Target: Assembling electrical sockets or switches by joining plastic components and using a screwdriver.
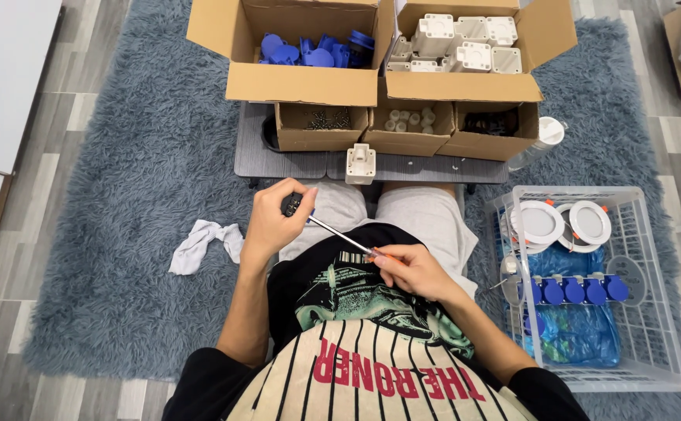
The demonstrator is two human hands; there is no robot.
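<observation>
My left hand (272,220) is closed around a small dark part (291,206) over my lap. My right hand (412,269) grips the orange handle of a thin screwdriver (339,235), whose metal shaft runs up and left so its tip meets the dark part. One white plastic housing (361,164) stands upright on the front edge of a low grey table (294,166), just beyond my knees.
On the table stand a carton of blue parts (317,51), a carton of white housings (461,44) and three small boxes of screws and fittings (407,127). A white wire basket (652,312) at right holds round white lamps and blue pieces. A white cloth (204,243) lies on the grey rug.
</observation>
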